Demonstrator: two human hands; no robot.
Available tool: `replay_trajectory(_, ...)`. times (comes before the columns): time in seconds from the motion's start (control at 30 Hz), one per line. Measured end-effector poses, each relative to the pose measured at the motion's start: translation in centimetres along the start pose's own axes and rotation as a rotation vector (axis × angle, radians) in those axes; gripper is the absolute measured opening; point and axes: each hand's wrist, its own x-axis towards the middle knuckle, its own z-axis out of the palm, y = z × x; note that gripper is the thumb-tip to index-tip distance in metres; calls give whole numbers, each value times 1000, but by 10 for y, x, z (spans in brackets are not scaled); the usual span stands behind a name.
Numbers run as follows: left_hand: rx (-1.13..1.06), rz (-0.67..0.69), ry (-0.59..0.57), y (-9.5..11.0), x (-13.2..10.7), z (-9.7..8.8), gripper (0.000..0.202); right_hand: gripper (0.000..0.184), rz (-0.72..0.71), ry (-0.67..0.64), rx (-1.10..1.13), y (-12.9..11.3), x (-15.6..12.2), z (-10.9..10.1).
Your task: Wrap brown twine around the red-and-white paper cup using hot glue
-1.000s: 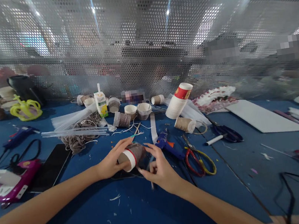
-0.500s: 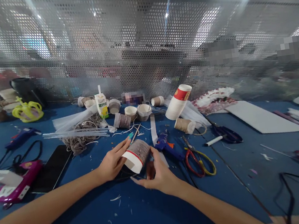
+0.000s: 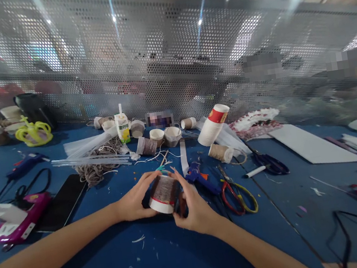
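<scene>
Both my hands hold one paper cup wrapped in brown twine, its white and red rim turned down toward me, just above the blue table. My left hand curls round the cup's left side. My right hand grips its right side, fingers bent against the twine. A blue glue gun lies just to the right of the cup, and red and yellow scissors lie beyond that.
Behind are a heap of twine, several twine-wrapped cups, a stack of paper cups, a milk carton and clear sticks. A black phone and a pink tool lie left. White sheets lie right. A perforated metal screen closes the back.
The cup has been turned in my hands: it lay on its side with the rim to the left, and now stands tilted, rim down. Both hands have closed in round it.
</scene>
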Motion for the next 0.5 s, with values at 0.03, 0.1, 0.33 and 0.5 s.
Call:
replay_trajectory(0.03,20,-12,23,0,0,0,93,102,3,1,29,-1,0,-1)
replay_trajectory(0.1,63,-48,89,1,0,1,95,95,20,17,113,-1,1,-2)
replay_trajectory(0.33,131,-107,263,1,0,1,91,71,124,-40,382,-2,2,-7)
replay_trajectory(0.5,135,-104,399,2,3,2,83,58,140,1,368,-7,3,-9)
